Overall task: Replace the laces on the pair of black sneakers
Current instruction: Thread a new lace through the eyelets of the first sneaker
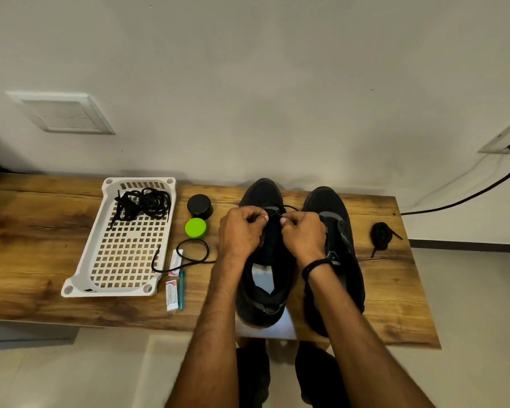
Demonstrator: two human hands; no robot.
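Two black sneakers stand side by side on the wooden table, toes toward the wall. Over the left sneaker my left hand and my right hand both pinch a black lace near the front eyelets. One end of that lace trails left across the table in a loop. The right sneaker has no lace in view and sits untouched beside my right wrist. A tangle of black laces lies in the white tray. A rolled black lace rests on the table at the right.
A white perforated tray sits at the left. Between it and the shoes stand a black jar and a green jar, with small packets and a teal pen nearer the front. A cable runs along the wall at right.
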